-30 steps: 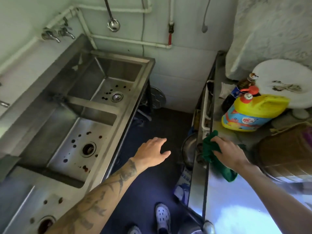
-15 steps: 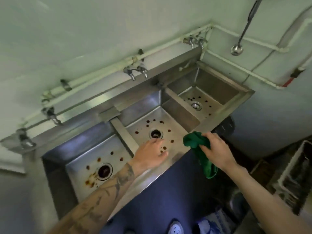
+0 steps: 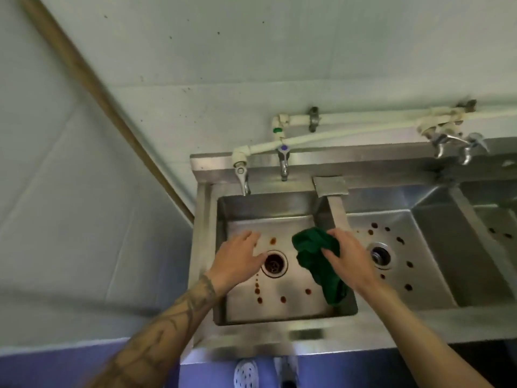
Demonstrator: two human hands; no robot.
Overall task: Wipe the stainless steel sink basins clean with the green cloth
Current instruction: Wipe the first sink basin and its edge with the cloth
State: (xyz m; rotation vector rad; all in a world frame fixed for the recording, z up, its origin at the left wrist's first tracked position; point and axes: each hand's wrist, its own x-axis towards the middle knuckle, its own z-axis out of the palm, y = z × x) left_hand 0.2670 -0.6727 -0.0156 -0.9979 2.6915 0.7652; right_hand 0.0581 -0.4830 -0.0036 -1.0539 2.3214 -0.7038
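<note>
- The stainless sink (image 3: 391,326) filled my view; I took the drain (image 3: 275,266) as my reference.
- The left basin (image 3: 293,312) surrounded that drain. The middle basin (image 3: 436,242) lay right of it, beyond the divider.
- My right hand (image 3: 347,259) was right of the drain, fingers curled round the bunched top of the green cloth (image 3: 313,253).
- The cloth lay between that hand and the drain. Its long axis ran from behind the drain toward the basin's front right corner, tail trailing. I could not tell whether it touched the floor.
- My left hand (image 3: 237,261) was just left of the drain, fingers spread and holding nothing.
- Brown spots (image 3: 283,299) ringed the drain, mostly in front. I judged wiping not yet begun, and the right hand's sweep would run leftward across them.
</note>
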